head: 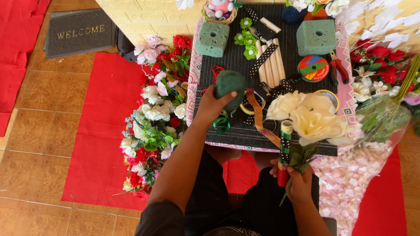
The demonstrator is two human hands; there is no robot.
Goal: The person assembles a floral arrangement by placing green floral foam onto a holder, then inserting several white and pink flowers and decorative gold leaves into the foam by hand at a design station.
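On the low table, as I see it through the head camera:

Hidden: my right hand partly covers the stems it grips, and I cannot make out its fingertips behind the leaves. The table's far edge is cut off by the frame.

Left hand: my left hand reaches forward with the arm stretched out, fingers curled round a dark green foam ball, which sits over the table's near left part.

Right hand: closed round the stems of a cream flower bunch, held upright above my lap, together with a stick wrapped in dotted ribbon, red at its lower end.

Table: black ribbed mat on a pink patterned cloth.

Foam: two square green foam blocks, each with a hole on top, matte and grainy.

Other things: pale wooden sticks, a round tape roll, red-handled pliers, a glittery orange ribbon.

Floor: red carpet on brown tiles, with a heap of artificial flowers just left of the table.
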